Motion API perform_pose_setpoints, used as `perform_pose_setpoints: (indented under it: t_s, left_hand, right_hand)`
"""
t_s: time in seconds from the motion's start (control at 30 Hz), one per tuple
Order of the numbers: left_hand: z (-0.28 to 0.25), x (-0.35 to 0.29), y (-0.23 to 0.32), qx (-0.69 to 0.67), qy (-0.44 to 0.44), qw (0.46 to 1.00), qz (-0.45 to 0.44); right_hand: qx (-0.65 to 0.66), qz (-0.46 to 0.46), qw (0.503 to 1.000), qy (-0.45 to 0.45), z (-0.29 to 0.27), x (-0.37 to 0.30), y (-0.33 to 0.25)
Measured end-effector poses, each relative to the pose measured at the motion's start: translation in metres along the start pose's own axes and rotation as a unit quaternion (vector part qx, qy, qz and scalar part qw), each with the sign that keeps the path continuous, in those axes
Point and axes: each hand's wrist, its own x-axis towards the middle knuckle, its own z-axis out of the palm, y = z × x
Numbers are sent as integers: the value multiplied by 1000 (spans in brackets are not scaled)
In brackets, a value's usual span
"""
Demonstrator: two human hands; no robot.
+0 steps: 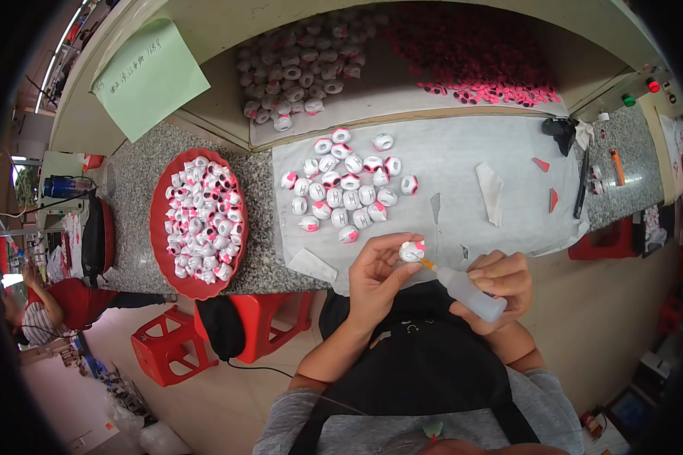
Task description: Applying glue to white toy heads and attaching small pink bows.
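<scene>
Between its fingertips my left hand [381, 273] pinches a small white and pink plastic piece [412, 251], roundish in shape. A translucent squeeze bottle [472, 294] lies tilted in my right hand [506, 287], its orange nozzle [428, 264] pointing at the piece and at or very near its edge. Whether nozzle and piece touch I cannot tell. Beyond my left hand, several similar white pieces [350, 199], some with pink parts, sit on the white paper sheet [448, 140].
A red scalloped tray [157, 227] heaped with white, pink and black pieces stands at left. White parts [303, 68] and small pink parts [501, 83] fill the far shelf. Paper scraps [490, 193] and a black pen-like tool [582, 184] lie right. Red stools [171, 345] stand below left.
</scene>
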Motion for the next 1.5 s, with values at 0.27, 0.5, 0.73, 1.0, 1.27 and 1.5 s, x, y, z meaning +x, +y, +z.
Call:
perform_pose_setpoints:
  t_s: [0.27,0.5,0.73,1.0,1.27,1.5]
  left_hand:
    - [-2,1,-1,116,-23,991,60]
    - [-2,3,-3,128,-8,989,73]
    - [-17,6,7,68,54,994,72]
    - [-27,9,11,25,91,991,94]
    - [-38,8,15,46,111,987,107]
    - [-34,10,15,51,115,985,115]
  right_hand:
    - [0,13,1000,-15,0,-1,0]
    - [22,0,1000,2,0,3,5]
    - [46,151,987,11,-14,28,23]
    - [91,304,940,-126,-24,131,88]
    - [-353,63,924,-132,-9,172,167]
    - [-475,86,857,-183,11,190,146]
